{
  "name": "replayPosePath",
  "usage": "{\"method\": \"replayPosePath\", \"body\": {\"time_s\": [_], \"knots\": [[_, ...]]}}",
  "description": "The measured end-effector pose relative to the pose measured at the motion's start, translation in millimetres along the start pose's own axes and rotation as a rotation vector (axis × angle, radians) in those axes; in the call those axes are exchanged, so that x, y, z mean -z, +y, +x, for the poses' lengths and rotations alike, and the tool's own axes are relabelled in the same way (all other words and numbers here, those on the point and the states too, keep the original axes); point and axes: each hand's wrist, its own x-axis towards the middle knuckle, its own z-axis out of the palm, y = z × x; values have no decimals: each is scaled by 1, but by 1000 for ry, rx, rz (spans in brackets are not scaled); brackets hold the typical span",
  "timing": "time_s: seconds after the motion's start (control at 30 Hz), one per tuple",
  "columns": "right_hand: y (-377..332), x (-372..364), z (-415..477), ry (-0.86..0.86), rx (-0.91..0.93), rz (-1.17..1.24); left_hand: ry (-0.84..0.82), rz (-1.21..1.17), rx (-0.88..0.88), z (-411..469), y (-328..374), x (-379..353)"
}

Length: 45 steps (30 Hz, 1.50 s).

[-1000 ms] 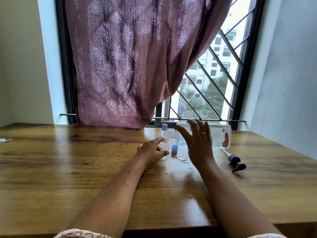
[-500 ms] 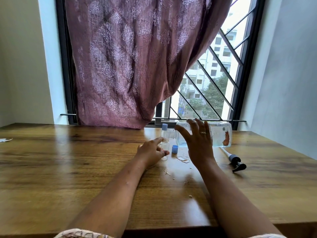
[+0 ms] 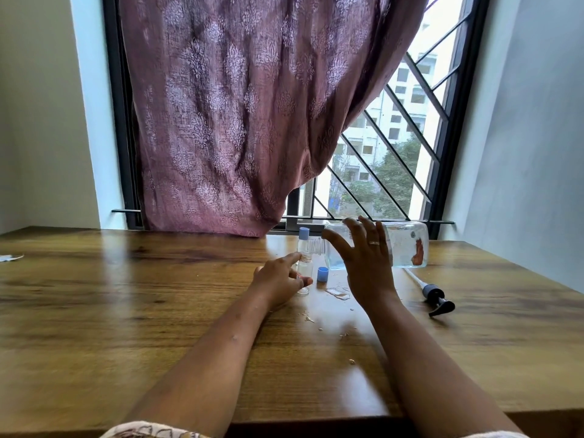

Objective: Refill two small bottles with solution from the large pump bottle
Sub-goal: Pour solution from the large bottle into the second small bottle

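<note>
Pump bottle (image 3: 407, 245) is held sideways over the wooden table (image 3: 126, 295), right hand (image 3: 363, 263) wrapped round it, neck at the mouth of the open small bottle (image 3: 305, 267). That bottle stands pinched by the left hand (image 3: 278, 281). Capped small bottle (image 3: 304, 235) stands just behind; blue cap (image 3: 323, 274) and pump head (image 3: 437, 300) lie nearby.

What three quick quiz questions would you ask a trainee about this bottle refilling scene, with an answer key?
1. True or false: the pump is screwed onto the large bottle.
2. The loose blue cap is: A) on the table, B) on a bottle, C) in a hand.
3. Which of the hands steadies the open small bottle?

Key: 1 false, it lies on the table. 2 A. 3 the left hand.
</note>
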Motion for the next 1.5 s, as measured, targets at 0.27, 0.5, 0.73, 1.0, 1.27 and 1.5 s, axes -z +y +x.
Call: {"method": "replayPosePath", "body": {"time_s": [0.27, 0.5, 0.73, 1.0, 1.27, 1.5], "knots": [[0, 1, 1, 3, 2, -1, -6, 0, 3, 0, 0, -1], [1, 0, 2, -2, 18, 12, -11, -2, 4, 1, 0, -1], [2, -2, 2, 2, 30, 20, -9, 1, 7, 1, 1, -1], [2, -2, 4, 41, 21, 44, 1, 18, 4, 3, -1, -2], [1, -3, 3, 30, 24, 28, 7, 16, 4, 2, 0, -2], [2, -3, 3, 9, 11, 27, -7, 5, 4, 4, -2, -3]]}}
